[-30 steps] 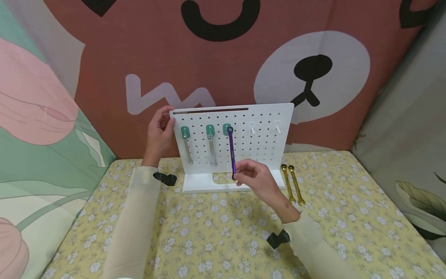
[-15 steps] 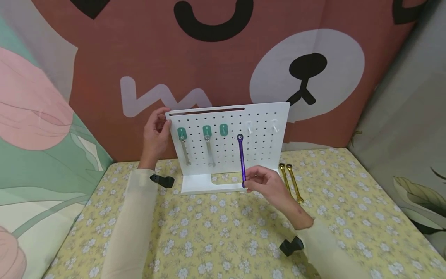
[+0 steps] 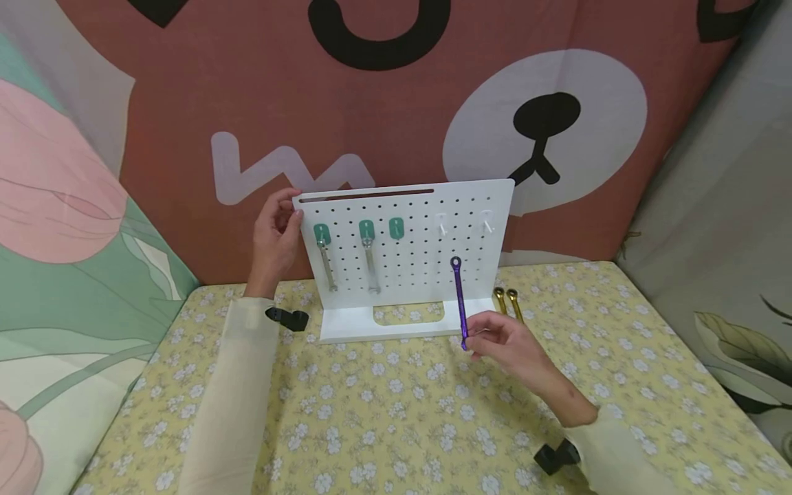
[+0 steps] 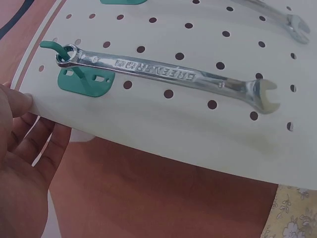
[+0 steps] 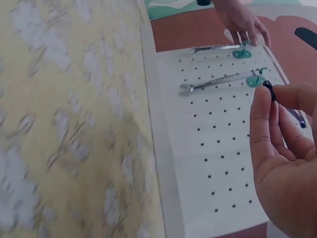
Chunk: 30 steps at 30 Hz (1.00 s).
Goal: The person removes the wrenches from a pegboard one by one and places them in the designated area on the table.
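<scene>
My left hand [image 3: 274,240] grips the upper left edge of a white pegboard [image 3: 408,265], thumb in front and fingers behind. In front of the board's right half, my right hand [image 3: 510,349] pinches a purple combination wrench [image 3: 460,299] by its lower end, ring end up. Two silver wrenches, the left one [image 3: 327,267] and its neighbour [image 3: 371,265], hang from green hooks on the left side. Close up in the left wrist view, a silver wrench [image 4: 148,69] has its ring end over a green hook [image 4: 86,84]. A third green hook [image 3: 397,227] carries nothing.
Two white hooks, one near the middle right [image 3: 441,224] and one farther right [image 3: 487,221], hold nothing. Two gold wrenches [image 3: 513,300] lie right of the board, partly hidden by my right hand. A floral cloth [image 3: 383,412] covers the table; a printed curtain [image 3: 278,89] hangs behind.
My right hand has moved right and down with the purple wrench, away from the third green hook. It now partly covers the gold wrenches. The left hand keeps its grip on the pegboard.
</scene>
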Each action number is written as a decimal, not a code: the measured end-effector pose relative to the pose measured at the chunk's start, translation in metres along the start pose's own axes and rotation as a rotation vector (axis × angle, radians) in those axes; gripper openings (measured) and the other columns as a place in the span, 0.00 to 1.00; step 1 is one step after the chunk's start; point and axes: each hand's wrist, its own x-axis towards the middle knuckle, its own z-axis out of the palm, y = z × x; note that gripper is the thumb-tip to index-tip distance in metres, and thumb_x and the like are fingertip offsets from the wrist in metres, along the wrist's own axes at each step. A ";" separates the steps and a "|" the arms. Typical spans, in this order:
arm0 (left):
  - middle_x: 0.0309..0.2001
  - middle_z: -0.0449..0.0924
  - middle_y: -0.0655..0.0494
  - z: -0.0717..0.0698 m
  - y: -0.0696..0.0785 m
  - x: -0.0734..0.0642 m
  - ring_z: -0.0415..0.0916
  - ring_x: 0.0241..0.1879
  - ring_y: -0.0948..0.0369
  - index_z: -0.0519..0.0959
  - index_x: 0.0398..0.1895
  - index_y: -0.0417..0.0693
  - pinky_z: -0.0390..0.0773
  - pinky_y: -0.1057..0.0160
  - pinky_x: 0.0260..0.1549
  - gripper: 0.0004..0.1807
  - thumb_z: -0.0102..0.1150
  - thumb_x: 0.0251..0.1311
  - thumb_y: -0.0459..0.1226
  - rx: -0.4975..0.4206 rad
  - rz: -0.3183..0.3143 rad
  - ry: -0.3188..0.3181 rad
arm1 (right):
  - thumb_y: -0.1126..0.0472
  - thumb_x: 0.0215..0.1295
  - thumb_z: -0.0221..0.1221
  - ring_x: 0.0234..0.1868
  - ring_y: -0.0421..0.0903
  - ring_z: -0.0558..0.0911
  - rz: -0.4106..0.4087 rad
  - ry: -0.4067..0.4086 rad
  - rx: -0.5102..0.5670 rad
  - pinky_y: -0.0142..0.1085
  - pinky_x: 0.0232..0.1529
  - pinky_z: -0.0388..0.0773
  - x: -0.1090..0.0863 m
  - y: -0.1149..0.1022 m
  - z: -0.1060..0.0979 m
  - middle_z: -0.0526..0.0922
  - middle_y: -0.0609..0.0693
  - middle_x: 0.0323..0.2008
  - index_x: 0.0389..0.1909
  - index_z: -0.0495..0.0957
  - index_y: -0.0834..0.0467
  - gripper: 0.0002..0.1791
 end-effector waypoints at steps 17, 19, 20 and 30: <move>0.49 0.74 0.37 0.002 0.030 -0.007 0.74 0.44 0.50 0.73 0.67 0.40 0.71 0.68 0.40 0.19 0.50 0.77 0.27 0.007 -0.019 0.000 | 0.60 0.75 0.62 0.44 0.52 0.84 0.138 0.086 -0.071 0.42 0.43 0.83 -0.027 0.024 -0.060 0.83 0.56 0.45 0.59 0.74 0.72 0.21; 0.49 0.74 0.37 0.002 0.028 -0.007 0.74 0.44 0.50 0.73 0.68 0.41 0.71 0.68 0.40 0.19 0.50 0.77 0.28 0.011 -0.022 0.000 | 0.60 0.75 0.61 0.43 0.52 0.84 0.153 0.086 -0.070 0.43 0.41 0.83 -0.029 0.026 -0.066 0.83 0.55 0.45 0.59 0.74 0.73 0.22; 0.49 0.74 0.37 0.002 0.028 -0.007 0.74 0.44 0.50 0.73 0.68 0.42 0.71 0.68 0.40 0.19 0.50 0.77 0.28 0.015 -0.023 0.000 | 0.59 0.76 0.61 0.43 0.52 0.83 0.164 0.090 -0.071 0.43 0.40 0.83 -0.030 0.027 -0.070 0.83 0.55 0.45 0.59 0.74 0.72 0.22; 0.49 0.74 0.37 0.001 0.023 -0.005 0.74 0.44 0.49 0.73 0.67 0.39 0.71 0.69 0.39 0.19 0.50 0.76 0.27 0.017 -0.008 0.008 | 0.59 0.78 0.58 0.43 0.47 0.84 0.269 0.095 -0.005 0.39 0.42 0.83 -0.032 0.045 -0.106 0.82 0.58 0.46 0.60 0.71 0.74 0.23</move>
